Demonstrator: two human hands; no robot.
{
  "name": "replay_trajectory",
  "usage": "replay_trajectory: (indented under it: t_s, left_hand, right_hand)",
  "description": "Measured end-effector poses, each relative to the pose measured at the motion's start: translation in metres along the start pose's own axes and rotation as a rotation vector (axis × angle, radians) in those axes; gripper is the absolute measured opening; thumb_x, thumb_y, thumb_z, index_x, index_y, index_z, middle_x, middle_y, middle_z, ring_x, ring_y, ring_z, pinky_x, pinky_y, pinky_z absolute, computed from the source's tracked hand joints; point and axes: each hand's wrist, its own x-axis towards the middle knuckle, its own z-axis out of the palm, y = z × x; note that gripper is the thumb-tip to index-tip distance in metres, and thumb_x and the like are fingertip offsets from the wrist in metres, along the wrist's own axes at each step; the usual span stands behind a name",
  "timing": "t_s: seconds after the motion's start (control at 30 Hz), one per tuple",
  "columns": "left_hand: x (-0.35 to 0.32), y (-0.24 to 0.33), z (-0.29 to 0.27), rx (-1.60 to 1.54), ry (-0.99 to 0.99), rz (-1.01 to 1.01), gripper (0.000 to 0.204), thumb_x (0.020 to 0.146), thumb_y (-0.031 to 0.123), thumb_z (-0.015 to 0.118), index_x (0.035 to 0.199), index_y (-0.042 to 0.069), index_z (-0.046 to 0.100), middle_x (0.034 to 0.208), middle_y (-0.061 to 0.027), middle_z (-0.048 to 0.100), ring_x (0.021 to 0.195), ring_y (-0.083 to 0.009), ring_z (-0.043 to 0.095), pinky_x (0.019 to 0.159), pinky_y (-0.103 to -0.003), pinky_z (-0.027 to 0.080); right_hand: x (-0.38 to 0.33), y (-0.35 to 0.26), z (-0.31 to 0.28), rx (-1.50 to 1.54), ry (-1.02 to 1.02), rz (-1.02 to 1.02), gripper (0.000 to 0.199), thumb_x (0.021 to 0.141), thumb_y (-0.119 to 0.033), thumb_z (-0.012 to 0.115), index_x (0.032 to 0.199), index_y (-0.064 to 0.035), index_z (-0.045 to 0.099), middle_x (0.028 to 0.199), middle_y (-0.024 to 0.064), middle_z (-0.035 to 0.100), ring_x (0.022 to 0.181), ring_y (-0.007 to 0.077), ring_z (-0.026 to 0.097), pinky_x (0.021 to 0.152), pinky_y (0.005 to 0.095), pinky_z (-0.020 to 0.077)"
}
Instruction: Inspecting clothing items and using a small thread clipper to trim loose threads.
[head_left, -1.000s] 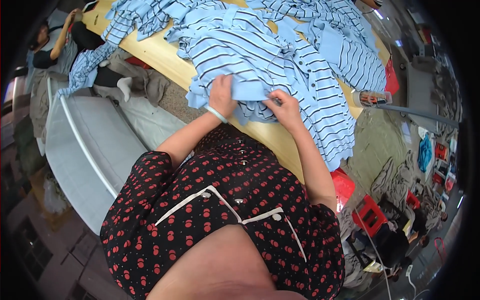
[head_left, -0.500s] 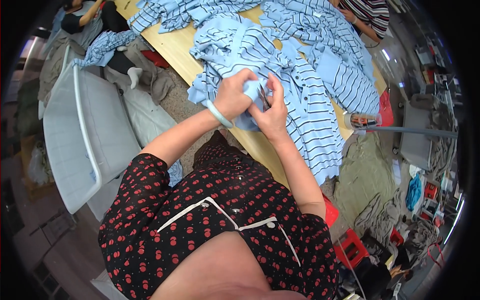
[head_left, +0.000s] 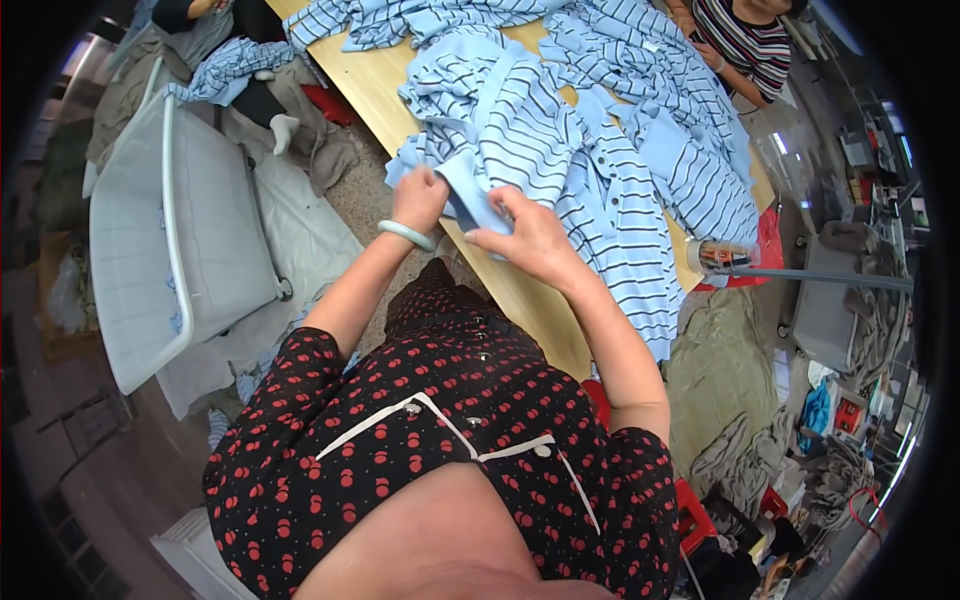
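A light-blue knit shirt (head_left: 530,150) with dark and white stripes lies bunched at the near edge of the table. Its plain blue band (head_left: 465,185) stretches between my hands. My left hand (head_left: 420,200), with a pale bangle at the wrist, is closed on the shirt's edge and slightly blurred. On the other end of the band, my right hand (head_left: 530,238) holds the cloth between thumb and fingers. No snips show now; the right palm is hidden. Beside it lies a buttoned striped front (head_left: 625,200).
More striped shirts (head_left: 640,60) cover the wooden table (head_left: 350,75). A clear cup of tools (head_left: 720,257) stands at its right edge. A white wheeled bin (head_left: 215,220) is on the left. One person (head_left: 740,45) sits across at far right, another (head_left: 215,30) at far left.
My hands have moved apart, the left one leftward and down, opening out the blue band. The dark snips seen in my right hand before no longer show. The view has shifted slightly.
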Motion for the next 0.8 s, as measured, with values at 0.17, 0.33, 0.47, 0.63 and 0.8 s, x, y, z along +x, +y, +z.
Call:
replay_trajectory:
  t_s: [0.17,0.33,0.47,0.63,0.8]
  left_hand:
    - [-0.042,0.029,0.041,-1.063,-0.371,-0.417,0.039,0.087,0.039,0.03,0.096,0.006,0.05,0.085,-0.0102,0.055,0.07,-0.0179,0.054,0.058,-0.029,0.044]
    - [-0.005,-0.03,0.057,-0.112,-0.004,0.383,0.033,0.072,0.016,0.054,0.1,0.0,0.051,0.108,-0.0193,0.047,0.102,-0.0295,0.044,0.082,-0.038,0.038]
    - [-0.004,-0.008,0.033,-0.019,-0.011,0.908,0.027,0.073,0.015,0.053,0.097,0.002,0.053,0.099,-0.0157,0.05,0.092,-0.0264,0.047,0.077,-0.035,0.04]
    - [-0.027,0.001,-0.028,0.119,-0.047,1.762,0.019,0.075,0.012,0.051,0.092,0.004,0.056,0.084,-0.0097,0.055,0.076,-0.0212,0.053,0.068,-0.03,0.043]
    - [-0.03,0.016,-0.036,0.181,0.005,1.984,0.018,0.075,0.011,0.051,0.091,0.004,0.056,0.08,-0.0085,0.056,0.072,-0.0203,0.054,0.066,-0.029,0.044]
  right_hand:
    - [0.002,-0.011,-0.008,-0.005,-0.225,0.167,0.021,0.072,-0.021,0.061,0.078,-0.0009,0.056,0.064,0.0041,0.055,0.059,0.009,0.047,0.059,0.0235,0.0404]
    - [-0.01,-0.052,-0.024,0.526,-0.088,-0.003,0.013,0.075,-0.011,0.058,0.082,-0.0004,0.058,0.07,-0.003,0.055,0.065,0.0035,0.047,0.059,0.0201,0.0399]
    - [-0.018,-0.072,-0.027,0.757,-0.153,-0.069,0.014,0.074,-0.011,0.058,0.083,-0.0009,0.058,0.071,-0.0017,0.056,0.066,0.0035,0.048,0.061,0.02,0.0404]
    - [-0.023,-0.088,-0.026,0.805,-0.373,-0.071,0.018,0.073,-0.014,0.057,0.085,-0.0012,0.057,0.07,-0.0002,0.055,0.069,0.0029,0.045,0.062,0.0212,0.039]
    - [-0.015,-0.089,-0.028,0.87,-0.41,-0.094,0.019,0.073,-0.014,0.057,0.085,0.0002,0.057,0.071,-0.0007,0.055,0.069,0.0031,0.045,0.063,0.0208,0.0386]
